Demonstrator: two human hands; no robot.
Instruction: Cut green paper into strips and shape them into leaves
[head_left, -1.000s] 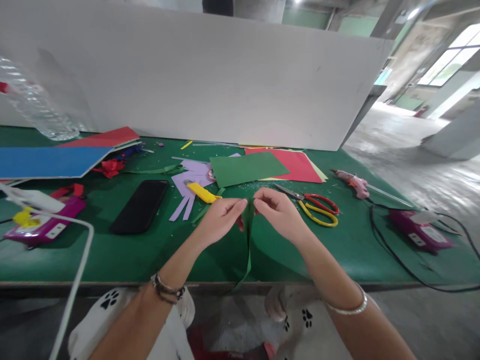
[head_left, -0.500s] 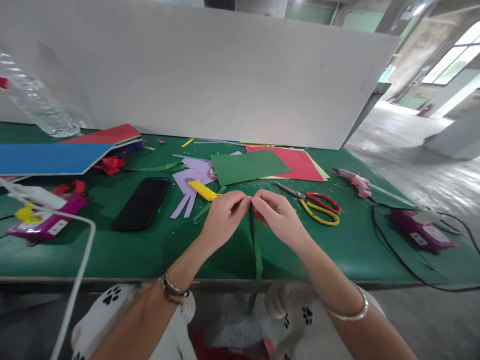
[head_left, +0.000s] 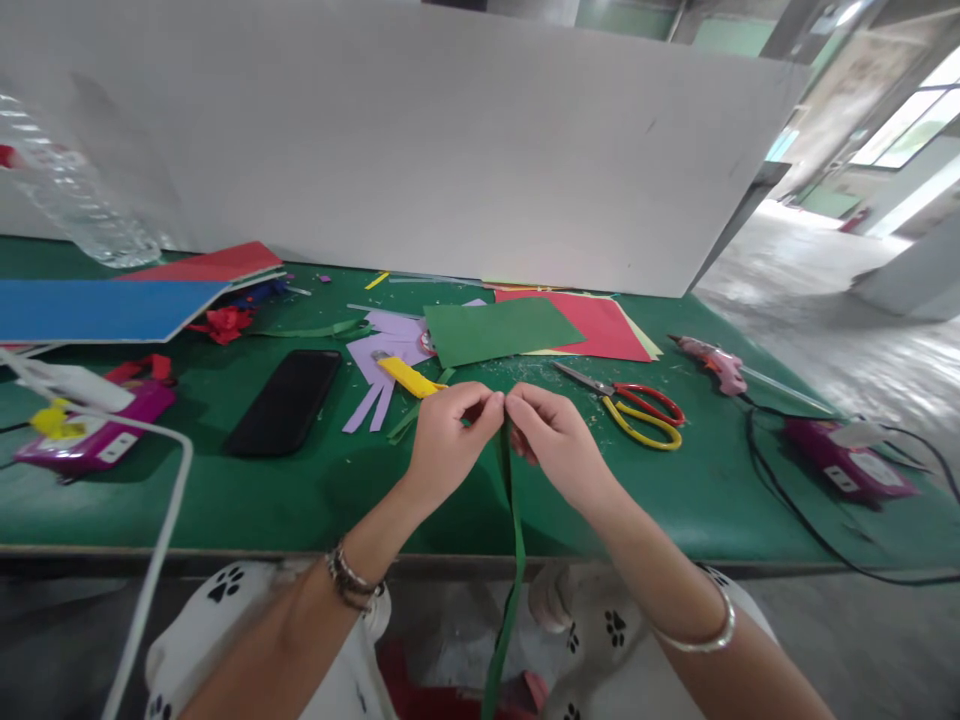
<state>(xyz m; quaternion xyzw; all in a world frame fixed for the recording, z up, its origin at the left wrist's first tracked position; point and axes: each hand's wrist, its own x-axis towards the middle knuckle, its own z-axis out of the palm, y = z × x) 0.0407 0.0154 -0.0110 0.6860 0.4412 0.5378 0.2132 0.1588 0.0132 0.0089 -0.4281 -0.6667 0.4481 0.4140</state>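
Note:
My left hand (head_left: 448,440) and my right hand (head_left: 553,437) meet fingertip to fingertip above the near part of the green table (head_left: 300,490). Both pinch the top end of a long green paper strip (head_left: 512,560), which hangs straight down past the table's front edge toward my lap. Just beyond my hands lie a yellow utility knife (head_left: 405,376) on purple paper cut-outs (head_left: 386,350), and red-and-yellow scissors (head_left: 637,405) to the right.
A green sheet (head_left: 495,330) lies over a red sheet (head_left: 600,330) at the back. A black phone (head_left: 286,400) rests left of centre. Pink glue guns (head_left: 709,362) (head_left: 90,435) with cables, a blue sheet (head_left: 97,308), a water bottle (head_left: 67,200) and a white board (head_left: 450,150) surround them.
My hands have drawn closer together at the strip's top end. The strip hangs lower and straighter, now reaching well below the table edge.

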